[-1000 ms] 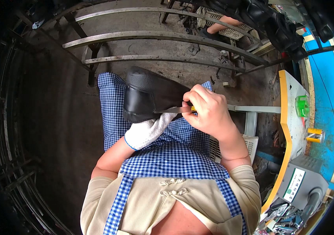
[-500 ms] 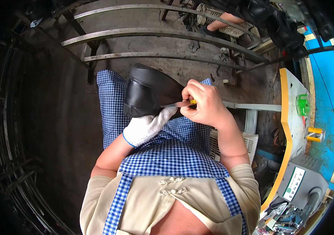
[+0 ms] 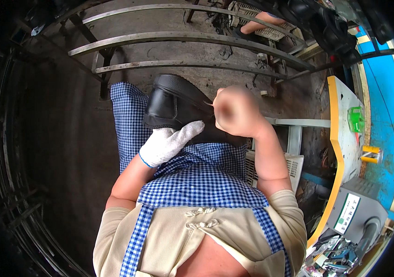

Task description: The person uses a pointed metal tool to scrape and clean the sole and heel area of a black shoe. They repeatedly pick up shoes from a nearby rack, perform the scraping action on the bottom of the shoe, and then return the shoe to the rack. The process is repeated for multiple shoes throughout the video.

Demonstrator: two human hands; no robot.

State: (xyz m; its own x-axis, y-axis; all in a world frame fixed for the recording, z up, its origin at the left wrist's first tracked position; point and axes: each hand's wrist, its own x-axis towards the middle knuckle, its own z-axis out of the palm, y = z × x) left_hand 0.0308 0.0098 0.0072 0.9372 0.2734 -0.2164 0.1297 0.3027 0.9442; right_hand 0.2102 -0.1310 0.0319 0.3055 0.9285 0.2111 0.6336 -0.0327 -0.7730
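Observation:
A black leather shoe (image 3: 161, 106) rests on my lap over the blue checked apron (image 3: 130, 113), its thick sole edge facing away from me. My left hand (image 3: 163, 146), in a white knit glove, grips its near side with the thumb laid along the upper. Bare and closed, my right hand (image 3: 236, 111) is at the shoe's right end, partly blurred. A thin tip of the knife (image 3: 209, 104) shows at its fingers, close to the sole edge; the rest of the knife is hidden in the fist.
A metal rack with long rails (image 3: 192, 39) stands in front of me. To my right is a yellow-edged white table (image 3: 345, 120) with a green tape dispenser (image 3: 356, 119) and a grey machine (image 3: 356, 212). Black shoes hang at upper right. Another person's leg (image 3: 257, 23) shows beyond the rack.
My right hand has moved up and turned, taking the knife from the shoe's near side to near the sole edge. The shoe has tilted slightly, and my left hand still holds it.

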